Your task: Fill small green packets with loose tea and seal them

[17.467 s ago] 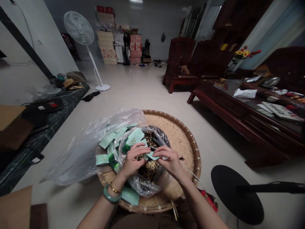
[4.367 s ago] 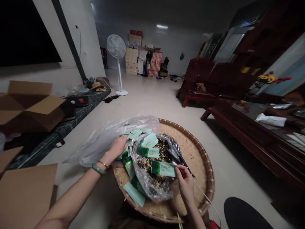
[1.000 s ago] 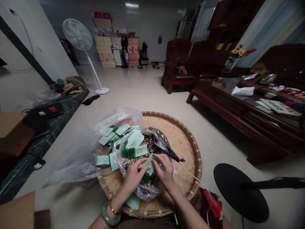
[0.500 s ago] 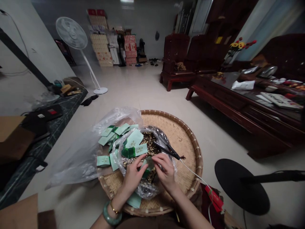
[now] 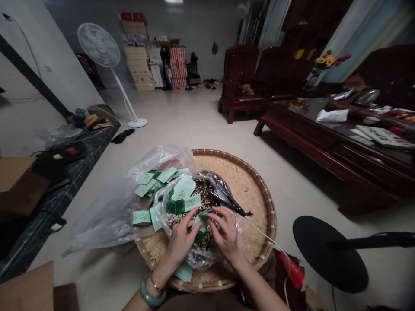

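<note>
Both hands hold a small green packet (image 5: pixel 202 219) above a clear plastic bag (image 5: pixel 202 258) of dark and pale dried flakes (image 5: pixel 205 190). My left hand (image 5: pixel 182 237) pinches its left side between thumb and fingers. At its upper right edge are the fingertips of my right hand (image 5: pixel 226 231). More green packets (image 5: pixel 147 190) lie in a pile to the left, some resting on the bag's edge. A black hair straightener (image 5: pixel 231 202) with a white cord lies across the bag's right rim, its jaws apart. All this sits on a round woven bamboo tray (image 5: pixel 249 181).
A large clear plastic sheet (image 5: pixel 106 220) spreads off the tray's left side. The black round base of a stand (image 5: pixel 329 255) is at right. Further off are a dark wooden table (image 5: pixel 311 142), a white standing fan (image 5: pixel 99 45) and stacked boxes (image 5: pixel 139 65). Cardboard boxes (image 5: pixel 19 172) stand at left.
My right fingers have shifted and spread slightly at the packet's upper edge, and the packet sits a little differently. My left hand has barely moved.
</note>
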`<state>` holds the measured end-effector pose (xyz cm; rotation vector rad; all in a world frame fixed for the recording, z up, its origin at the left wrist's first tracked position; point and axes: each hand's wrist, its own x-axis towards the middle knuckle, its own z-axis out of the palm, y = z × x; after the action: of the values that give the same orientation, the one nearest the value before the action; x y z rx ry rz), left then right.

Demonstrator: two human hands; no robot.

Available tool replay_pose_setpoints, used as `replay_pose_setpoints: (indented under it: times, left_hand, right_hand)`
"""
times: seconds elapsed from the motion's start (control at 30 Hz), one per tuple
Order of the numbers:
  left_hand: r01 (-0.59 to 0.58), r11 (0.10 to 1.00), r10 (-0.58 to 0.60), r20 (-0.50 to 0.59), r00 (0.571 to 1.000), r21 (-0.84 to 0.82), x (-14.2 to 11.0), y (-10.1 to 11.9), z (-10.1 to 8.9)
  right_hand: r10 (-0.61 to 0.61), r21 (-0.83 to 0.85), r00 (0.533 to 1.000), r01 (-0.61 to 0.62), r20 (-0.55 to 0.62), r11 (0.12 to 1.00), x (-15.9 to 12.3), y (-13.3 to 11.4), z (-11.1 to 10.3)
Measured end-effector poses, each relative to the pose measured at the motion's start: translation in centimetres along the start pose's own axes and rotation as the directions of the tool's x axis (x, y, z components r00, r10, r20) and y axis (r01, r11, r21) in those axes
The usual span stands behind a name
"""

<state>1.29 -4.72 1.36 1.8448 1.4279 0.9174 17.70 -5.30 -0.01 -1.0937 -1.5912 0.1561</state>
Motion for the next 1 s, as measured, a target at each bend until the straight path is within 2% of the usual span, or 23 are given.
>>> replay_pose_setpoints:
  times: [0.1,0.2,0.3,0.37,0.43,0.5,0.57,0.7,0.73,0.77,0.8,0.87,1.0]
  left_hand:
    - [-0.075,0.996,0.074,0.015,0.997,0.048,-0.1,-0.2,-0.1]
    - [-0.138,0.989,0.136,0.048,0.990,0.061,-0.1,-0.6,-0.2]
    - [-0.096,0.995,0.093,0.082,0.992,0.030,0.1,-1.2,-0.5]
    - [-0.050,0.998,0.053,0.080,0.995,-0.039,0.3,-1.7,-0.9]
    - [0.003,0.993,0.005,0.066,0.998,-0.122,0.6,-2.2,-1.3]
    - [0.061,0.981,-0.051,0.060,0.997,-0.186,0.8,-2.5,-1.5]
    - [0.092,0.972,-0.082,0.058,0.995,-0.216,0.9,-2.5,-1.5]
    - [0.056,0.978,-0.043,0.069,0.997,-0.199,1.0,-2.2,-0.9]
    - [0.046,0.981,-0.033,0.072,0.997,-0.187,1.1,-2.1,-0.8]
    - [0.039,0.983,-0.026,0.073,0.997,-0.177,1.1,-2.1,-0.7]
    - [0.038,0.984,-0.026,0.072,0.997,-0.175,1.1,-2.1,-0.7]
    - [0.075,0.975,-0.060,0.079,0.995,-0.209,1.1,-2.2,-0.8]
    - [0.166,0.942,-0.133,0.132,0.982,-0.291,1.2,-2.5,-1.2]
  right_hand:
    - [0.112,-0.024,0.993,-0.111,0.024,0.994,0.2,-0.1,-0.1]
    - [0.044,0.022,0.994,-0.046,0.105,0.999,0.6,0.0,-0.3]
    - [0.012,0.140,0.989,-0.032,0.145,0.990,0.7,0.3,-0.6]
    - [0.099,0.188,0.984,-0.127,0.150,0.974,0.6,0.6,-0.9]
    - [0.229,0.207,0.958,-0.262,0.172,0.942,0.3,0.8,-1.0]
    - [0.324,0.253,0.911,-0.387,0.257,0.887,0.1,0.9,-1.0]
    - [0.358,0.309,0.841,-0.494,0.405,0.813,0.0,0.9,-0.9]
    - [0.342,0.339,0.604,-0.736,0.720,0.586,0.0,1.4,0.0]
    - [0.347,0.334,0.560,-0.778,0.753,0.531,0.0,1.6,0.2]
    - [0.362,0.332,0.537,-0.804,0.762,0.493,0.1,1.9,0.3]
    - [0.385,0.334,0.535,-0.813,0.752,0.476,0.2,2.2,0.4]
    - [0.416,0.347,0.561,-0.803,0.716,0.485,0.4,2.6,0.5]
    - [0.366,0.389,0.586,-0.783,0.723,0.485,0.9,2.6,0.1]
